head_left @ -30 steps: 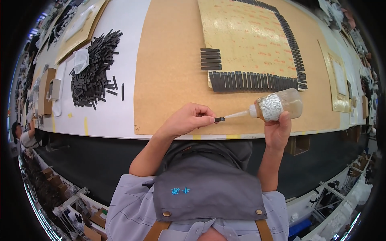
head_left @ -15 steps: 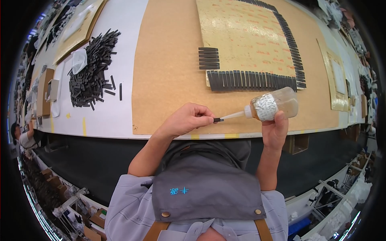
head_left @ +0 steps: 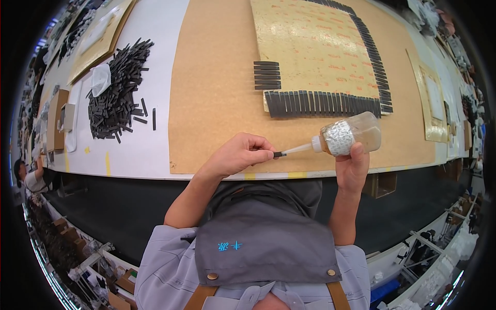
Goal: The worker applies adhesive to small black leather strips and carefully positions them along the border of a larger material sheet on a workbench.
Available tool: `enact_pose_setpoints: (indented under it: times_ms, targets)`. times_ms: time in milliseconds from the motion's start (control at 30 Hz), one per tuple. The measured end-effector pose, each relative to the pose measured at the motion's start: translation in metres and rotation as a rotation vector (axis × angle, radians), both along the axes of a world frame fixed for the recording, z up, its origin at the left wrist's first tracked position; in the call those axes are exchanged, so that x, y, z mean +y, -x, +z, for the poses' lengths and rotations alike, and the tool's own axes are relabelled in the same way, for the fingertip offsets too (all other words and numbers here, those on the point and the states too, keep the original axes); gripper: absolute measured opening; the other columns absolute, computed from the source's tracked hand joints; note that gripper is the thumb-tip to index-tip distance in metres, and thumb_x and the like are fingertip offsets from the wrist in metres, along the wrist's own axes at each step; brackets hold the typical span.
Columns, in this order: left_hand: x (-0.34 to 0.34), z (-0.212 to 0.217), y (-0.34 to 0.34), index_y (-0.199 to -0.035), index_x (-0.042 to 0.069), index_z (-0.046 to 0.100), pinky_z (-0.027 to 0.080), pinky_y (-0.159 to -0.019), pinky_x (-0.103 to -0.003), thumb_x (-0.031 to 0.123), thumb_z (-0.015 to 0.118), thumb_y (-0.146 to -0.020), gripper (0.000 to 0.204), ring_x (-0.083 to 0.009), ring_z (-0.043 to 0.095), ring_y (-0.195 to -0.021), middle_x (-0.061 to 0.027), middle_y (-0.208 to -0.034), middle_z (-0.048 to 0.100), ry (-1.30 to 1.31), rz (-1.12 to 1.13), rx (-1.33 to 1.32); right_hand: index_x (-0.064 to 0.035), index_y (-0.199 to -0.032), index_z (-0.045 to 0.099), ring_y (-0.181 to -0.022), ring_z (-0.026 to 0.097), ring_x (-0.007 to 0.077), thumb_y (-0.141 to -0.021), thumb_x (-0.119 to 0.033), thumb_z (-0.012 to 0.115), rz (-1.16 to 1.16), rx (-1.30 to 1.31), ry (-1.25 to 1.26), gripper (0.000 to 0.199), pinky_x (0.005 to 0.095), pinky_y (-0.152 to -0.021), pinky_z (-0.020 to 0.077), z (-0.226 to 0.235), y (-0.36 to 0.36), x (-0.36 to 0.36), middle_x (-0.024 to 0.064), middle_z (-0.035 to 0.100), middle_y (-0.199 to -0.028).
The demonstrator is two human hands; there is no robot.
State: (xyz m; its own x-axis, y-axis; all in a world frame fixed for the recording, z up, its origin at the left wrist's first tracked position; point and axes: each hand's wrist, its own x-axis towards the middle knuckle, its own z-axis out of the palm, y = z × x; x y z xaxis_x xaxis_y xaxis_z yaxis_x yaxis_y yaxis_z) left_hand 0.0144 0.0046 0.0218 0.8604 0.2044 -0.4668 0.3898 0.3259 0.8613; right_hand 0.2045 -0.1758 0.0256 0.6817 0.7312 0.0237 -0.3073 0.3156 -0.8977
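Observation:
Between the thumb and fingers of my left hand [head_left: 243,154] is pinched a short black strip [head_left: 279,154], its end poking out to the right. My right hand [head_left: 353,166] is wrapped round a clear squeeze bottle [head_left: 366,132] with a silvery label and some pale brown liquid inside. The bottle lies tilted, and its long white nozzle [head_left: 302,148] points left, its tip at the strip's end. Beyond my hands is a yellowish board [head_left: 310,51] with red print. Black strips [head_left: 320,102] line its near and right edges, and several more [head_left: 266,75] sit at its left edge.
Brown paper [head_left: 217,77] covers the middle of the white table [head_left: 160,57]. A heap of loose black strips [head_left: 116,98] with a crumpled white scrap [head_left: 101,79] on it lies at left. Cardboard boxes [head_left: 56,121] stand farther left, and another yellowish board [head_left: 431,103] is at right.
Both hands keep their grip, and the nozzle tip stays at the strip's end. The bottle has shifted very slightly left.

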Motion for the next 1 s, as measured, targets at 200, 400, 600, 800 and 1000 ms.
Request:
enact_pose_setpoints:
  times_ms: [200, 400, 600, 800, 1000]
  targets:
    - [0.0, 0.0, 0.001, -0.087, -0.001, 0.064, 0.033, -0.053, -0.019, 0.015, 0.06, -0.083, 0.016, -0.0022, 0.043, -0.06, 0.0041, -0.067, 0.053, 0.013, 0.028, 0.01, 0.0008, -0.126, 0.038, -0.108, 0.053, 0.0193, -0.083, -0.039, 0.061, 0.01, -0.008, 0.005, 0.063, 0.036, -0.094, 0.0437, -0.001, -0.001, -0.003, 0.0093, 0.052, -0.117]
    - [-0.001, -0.002, 0.001, -0.087, -0.001, 0.063, 0.034, -0.053, -0.019, 0.014, 0.06, -0.083, 0.016, -0.0023, 0.044, -0.059, 0.0037, -0.067, 0.054, 0.019, 0.02, 0.004, 0.001, -0.127, 0.037, -0.109, 0.053, 0.0201, -0.084, -0.039, 0.06, -0.017, -0.004, -0.034, 0.062, 0.0371, -0.093, 0.044, -0.002, -0.004, -0.002, 0.0099, 0.052, -0.118]
    - [0.0, -0.002, 0.002, -0.087, 0.0, 0.063, 0.034, -0.053, -0.018, 0.014, 0.06, -0.083, 0.015, -0.002, 0.044, -0.059, 0.0037, -0.067, 0.054, 0.029, 0.031, -0.011, 0.0007, -0.126, 0.037, -0.108, 0.053, 0.0201, -0.084, -0.038, 0.06, -0.021, -0.003, -0.021, 0.062, 0.038, -0.094, 0.0439, -0.004, -0.003, -0.004, 0.0098, 0.052, -0.118]
    - [-0.003, -0.011, 0.001, -0.087, 0.0, 0.063, 0.036, -0.055, -0.018, 0.011, 0.061, -0.082, 0.012, -0.0021, 0.045, -0.061, 0.0039, -0.069, 0.054, -0.031, 0.123, -0.142, 0.0002, -0.126, 0.037, -0.106, 0.054, 0.0229, -0.085, -0.042, 0.057, 0.027, -0.034, 0.002, 0.062, 0.0428, -0.095, 0.0425, -0.006, -0.004, -0.009, 0.0099, 0.052, -0.117]
    - [0.001, -0.008, 0.008, -0.091, 0.0, 0.063, 0.035, -0.056, -0.017, 0.009, 0.062, -0.082, 0.012, -0.0038, 0.045, -0.062, 0.002, -0.073, 0.054, 0.038, 0.165, -0.213, -0.0006, -0.126, 0.038, -0.107, 0.053, 0.022, -0.085, -0.042, 0.056, -0.005, 0.087, -0.089, 0.061, 0.0411, -0.093, 0.0428, -0.006, -0.002, -0.003, 0.0094, 0.052, -0.116]
